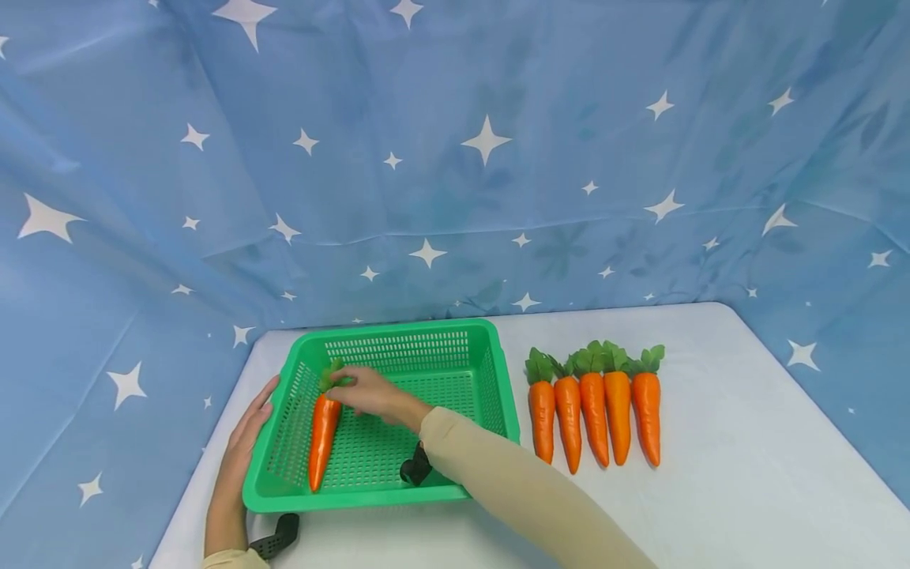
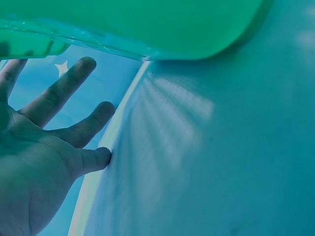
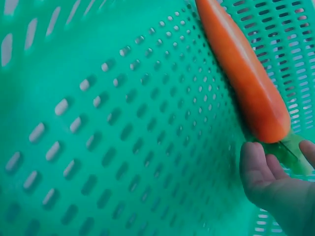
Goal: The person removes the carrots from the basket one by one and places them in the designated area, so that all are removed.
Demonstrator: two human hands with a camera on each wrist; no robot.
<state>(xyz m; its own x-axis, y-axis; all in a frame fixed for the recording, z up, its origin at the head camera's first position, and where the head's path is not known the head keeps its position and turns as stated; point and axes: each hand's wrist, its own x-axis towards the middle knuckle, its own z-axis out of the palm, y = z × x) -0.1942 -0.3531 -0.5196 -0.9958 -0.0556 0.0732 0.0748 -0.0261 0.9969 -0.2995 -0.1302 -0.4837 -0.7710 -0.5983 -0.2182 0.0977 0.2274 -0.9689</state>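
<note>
In the head view, a plastic carrot (image 1: pixel 325 435) lies along the left side of a green plastic basket (image 1: pixel 384 498), its leafy top toward the back. My right hand (image 1: pixel 373 393) reaches into the basket at that leafy top. The right wrist view shows the carrot (image 3: pixel 248 83) against the slotted wall, with the right hand's (image 3: pixel 280 189) fingers parted around the green leaves (image 3: pixel 288 152). My left hand (image 1: pixel 242 442) rests against the outside of the basket's left wall. Its fingers are spread and fairly straight in the left wrist view, where the palm (image 2: pixel 39 162) shows below the basket (image 2: pixel 162 29).
Several carrots (image 1: pixel 593 415) lie in a row to the right of the basket, leaves toward the back. A white cloth covers the table (image 1: pixel 753 474). Behind it hangs a blue curtain (image 1: pixel 455 197) with white stars. A black wrist device (image 1: pixel 277 537) sits by the left wrist.
</note>
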